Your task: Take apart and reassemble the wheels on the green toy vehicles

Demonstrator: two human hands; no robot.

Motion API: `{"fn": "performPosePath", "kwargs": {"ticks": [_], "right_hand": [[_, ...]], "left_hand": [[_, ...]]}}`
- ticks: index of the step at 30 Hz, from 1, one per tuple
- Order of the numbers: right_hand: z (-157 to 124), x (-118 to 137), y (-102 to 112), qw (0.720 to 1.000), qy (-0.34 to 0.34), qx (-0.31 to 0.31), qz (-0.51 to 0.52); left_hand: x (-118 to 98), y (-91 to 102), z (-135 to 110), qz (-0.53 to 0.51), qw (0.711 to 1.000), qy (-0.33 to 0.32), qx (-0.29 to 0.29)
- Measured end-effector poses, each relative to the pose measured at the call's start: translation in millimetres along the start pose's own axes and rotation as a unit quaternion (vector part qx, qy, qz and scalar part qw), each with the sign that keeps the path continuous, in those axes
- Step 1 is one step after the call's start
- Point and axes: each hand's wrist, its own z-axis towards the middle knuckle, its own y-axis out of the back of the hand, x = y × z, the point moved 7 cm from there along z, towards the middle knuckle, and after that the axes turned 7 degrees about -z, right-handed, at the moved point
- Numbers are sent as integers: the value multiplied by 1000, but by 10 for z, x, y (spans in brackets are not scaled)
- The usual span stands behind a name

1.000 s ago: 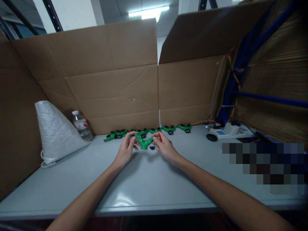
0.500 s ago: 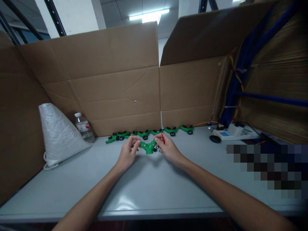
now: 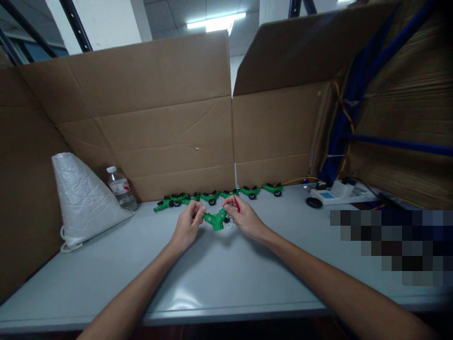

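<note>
Green moulded plastic, three-armed: the piece (image 3: 215, 219) sits at mid-table between both hands, just in front of a row of green wheeled pieces (image 3: 212, 196). Left hand (image 3: 186, 226): fingertips closed on one arm of the piece. Right hand (image 3: 247, 219): thumb and forefinger pinched on a slim red stick (image 3: 236, 204), possibly a small tool, held at the opposite arm. The piece looks light, rigid and smooth, and is best gripped by its arms, clear of the open ends. Small loose parts (image 3: 229, 222) lie beside it. The surface is a grey table (image 3: 212, 278), walled by cardboard sheets (image 3: 159, 118). A white bag (image 3: 81, 198) and water bottle (image 3: 120, 189) stand at left, a white device (image 3: 336, 193) at right.
</note>
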Motion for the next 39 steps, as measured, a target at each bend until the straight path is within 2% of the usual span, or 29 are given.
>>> {"fn": "performPosePath", "kwargs": {"ticks": [6,14,25,28,33,36,39], "right_hand": [[-23,-31,-16,999,-41,-10,23],[-26,-119,-28,974,-150,6,169],[-37,-184,-13,947,-195,-8,256],[-28,-163,-11,953,-187,-4,240],[11,-128,1,979,-136,-1,151],[14,-23,34,996,-56,-12,62],[-28,127,52,998,22,-19,-52]], "left_hand": [[-6,-10,8,-41,999,4,3],[-36,-90,-22,-29,998,-16,49],[-16,-154,-72,24,997,-20,76],[-34,-151,-81,45,995,-23,82],[-35,-145,-85,80,993,-24,84],[-24,-105,-65,99,993,-24,65],[-11,-53,-36,107,993,-21,48]]}}
